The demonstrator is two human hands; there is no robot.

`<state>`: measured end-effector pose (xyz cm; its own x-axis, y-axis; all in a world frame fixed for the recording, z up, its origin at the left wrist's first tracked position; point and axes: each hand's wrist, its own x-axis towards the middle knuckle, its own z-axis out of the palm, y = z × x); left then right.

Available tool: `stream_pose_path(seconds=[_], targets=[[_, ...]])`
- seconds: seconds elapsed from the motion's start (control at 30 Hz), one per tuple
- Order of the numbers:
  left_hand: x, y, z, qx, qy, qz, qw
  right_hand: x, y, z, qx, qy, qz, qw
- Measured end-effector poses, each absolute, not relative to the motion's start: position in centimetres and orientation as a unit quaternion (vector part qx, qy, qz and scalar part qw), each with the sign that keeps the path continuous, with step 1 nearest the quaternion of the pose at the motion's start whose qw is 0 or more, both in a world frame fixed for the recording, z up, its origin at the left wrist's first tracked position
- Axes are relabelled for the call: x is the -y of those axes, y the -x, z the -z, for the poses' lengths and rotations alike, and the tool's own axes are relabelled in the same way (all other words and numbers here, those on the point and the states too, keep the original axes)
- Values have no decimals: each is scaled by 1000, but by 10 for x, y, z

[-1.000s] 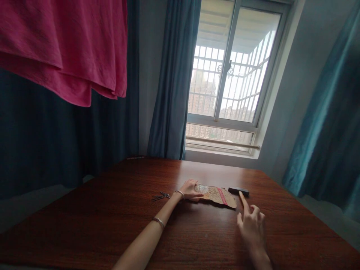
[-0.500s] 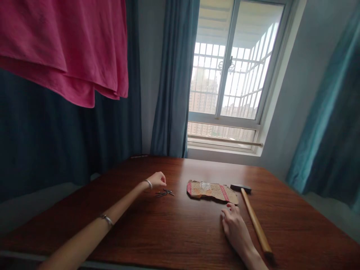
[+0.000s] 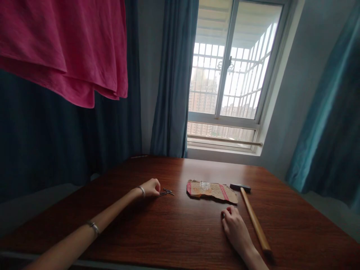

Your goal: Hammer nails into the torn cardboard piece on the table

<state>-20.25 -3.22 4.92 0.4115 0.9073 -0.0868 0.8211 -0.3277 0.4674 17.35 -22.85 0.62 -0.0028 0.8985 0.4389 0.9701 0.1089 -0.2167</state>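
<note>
My left hand (image 3: pixel 151 187) rests on the table with its fingers curled, pinching the end of a nail from a small pile of dark nails (image 3: pixel 166 192). To the right lies a torn piece of patterned cardboard (image 3: pixel 211 190), with a thin nail standing upright in it. A hammer (image 3: pixel 254 218) with a dark head and a long wooden handle lies just right of the cardboard. My right hand (image 3: pixel 234 225) lies on the table below the cardboard, left of the hammer handle. Its fingers are curled in and hold nothing.
The dark wooden table (image 3: pixel 180 232) fills the lower part of the view. A window (image 3: pixel 225 75) with blue curtains (image 3: pixel 171 78) is straight ahead. A pink cloth (image 3: pixel 64 45) hangs at the upper left. More teal curtain (image 3: pixel 329 112) hangs on the right.
My left hand left the cardboard, moved left to the nails and dropped onto them. My right hand drew back from the hammer head and curled up on the table.
</note>
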Motion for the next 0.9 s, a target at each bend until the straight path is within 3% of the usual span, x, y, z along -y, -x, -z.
stream_pose_path(seconds=[0.53,0.77,0.9], targets=[[32,195,-56,-513,-823,-148,195,226,-176,-4,702,641,35,308],[32,133,-46,-445,-743,-333,372,189,-150,-17,651,579,-149,468],[45,79,-36,-414,-686,-378,465,156,-126,-21,594,543,-300,512]])
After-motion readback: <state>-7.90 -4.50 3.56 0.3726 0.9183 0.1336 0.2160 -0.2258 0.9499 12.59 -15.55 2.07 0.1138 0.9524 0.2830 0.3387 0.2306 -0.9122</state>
